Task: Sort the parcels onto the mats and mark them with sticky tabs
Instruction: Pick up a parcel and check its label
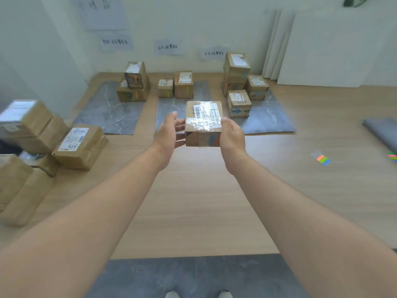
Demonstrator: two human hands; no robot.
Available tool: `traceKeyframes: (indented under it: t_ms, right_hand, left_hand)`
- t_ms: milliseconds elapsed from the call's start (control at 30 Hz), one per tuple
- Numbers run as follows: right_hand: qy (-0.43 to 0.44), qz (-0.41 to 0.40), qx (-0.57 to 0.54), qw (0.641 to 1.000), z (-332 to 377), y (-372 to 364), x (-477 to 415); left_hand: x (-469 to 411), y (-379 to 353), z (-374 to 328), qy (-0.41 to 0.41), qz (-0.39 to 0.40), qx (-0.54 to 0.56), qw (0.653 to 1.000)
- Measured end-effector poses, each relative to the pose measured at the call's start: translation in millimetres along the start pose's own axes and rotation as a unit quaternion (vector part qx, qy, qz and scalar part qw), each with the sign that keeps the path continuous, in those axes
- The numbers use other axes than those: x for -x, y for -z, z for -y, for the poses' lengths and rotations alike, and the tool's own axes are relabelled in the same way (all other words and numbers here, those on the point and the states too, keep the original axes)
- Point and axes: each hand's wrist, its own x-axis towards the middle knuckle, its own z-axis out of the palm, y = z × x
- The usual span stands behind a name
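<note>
while right hand point(233, 136) grips parcel point(203, 123), taped barcode label point(207, 112)

Soft, even light fills the room, bright without harsh patches, and shadows on the floor point(193, 201) are faint. White glare sits on the taped top of the held parcel point(203, 117). The wide lens bows straight lines and smears the stacked boxes point(28, 125) at the left edge. The far wall notes point(169, 47) are blurred.
</note>
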Motion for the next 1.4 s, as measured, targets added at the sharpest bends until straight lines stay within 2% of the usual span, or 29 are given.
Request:
traceKeyframes:
  t_ms: [333, 533, 733, 1000, 1200, 1400]
  right_hand:
    - [0.082, -0.018, -0.012, 0.996, 138, 13, 32]
    - [0.126, -0.03, 0.008, 0.992, 194, 7, 39]
    - [0.135, -0.029, 0.028, 0.99, 196, 5, 29]
    - [0.122, -0.051, 0.024, 0.991, 203, 22, 2]
    - [0.107, -0.074, 0.035, 0.991, 197, 57, -53]
    - [0.075, -0.055, 0.025, 0.995, 157, 104, -156]
  left_hand:
    - [52, 5, -134, -0.101, 0.029, 0.018, 0.994]
    - [70, 10, -190, -0.114, 0.025, 0.014, 0.993]
    - [65, 15, -197, -0.115, 0.017, 0.012, 0.993]
    - [30, -4, -205, -0.113, 0.062, 0.021, 0.991]
    - [-22, -56, -197, -0.083, 0.079, 0.07, 0.991]
    - [-97, -134, -161, -0.033, 0.063, 0.085, 0.994]
